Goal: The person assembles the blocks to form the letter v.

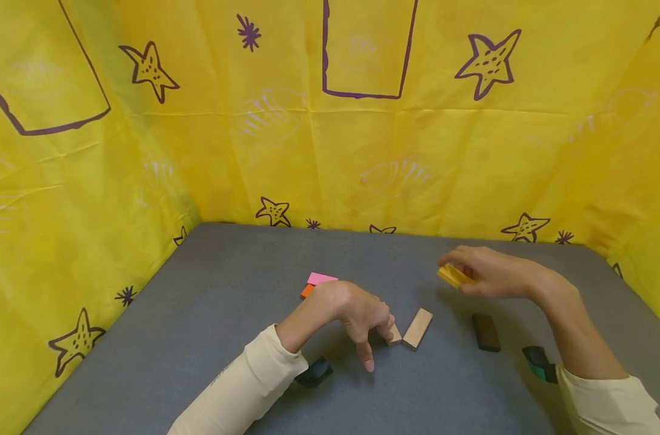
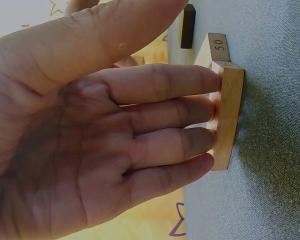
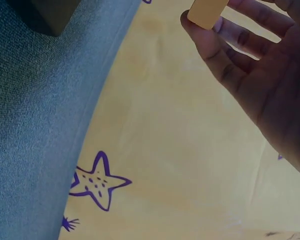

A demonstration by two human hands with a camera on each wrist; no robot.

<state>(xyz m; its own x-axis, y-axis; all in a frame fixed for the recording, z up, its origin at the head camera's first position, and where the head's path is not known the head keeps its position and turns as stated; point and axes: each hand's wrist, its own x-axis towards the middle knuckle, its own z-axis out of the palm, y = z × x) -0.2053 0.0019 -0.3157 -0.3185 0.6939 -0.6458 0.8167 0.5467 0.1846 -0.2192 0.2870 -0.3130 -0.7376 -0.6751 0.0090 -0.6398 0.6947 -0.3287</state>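
Observation:
My left hand [image 1: 357, 308] reaches down over the grey table, its straight fingertips touching a plain wooden block [image 2: 231, 115] while the thumb stays apart from it. Against one end of that block stands a second plain wooden block [image 1: 418, 329], angled away; its end reads "50" in the left wrist view. Raised above the table on the right, my right hand [image 1: 493, 272] holds a yellow block [image 1: 453, 276] between thumb and fingers. Below this hand lies a dark brown block [image 1: 486, 332]. Most of the left block is hidden by fingers in the head view.
A pink block [image 1: 322, 278] and an orange block [image 1: 307, 292] lie beyond the left wrist, the orange one partly covered by it. Yellow cloth [image 1: 330, 157] printed with starfish hangs behind and along the sides of the grey table [image 1: 243, 266].

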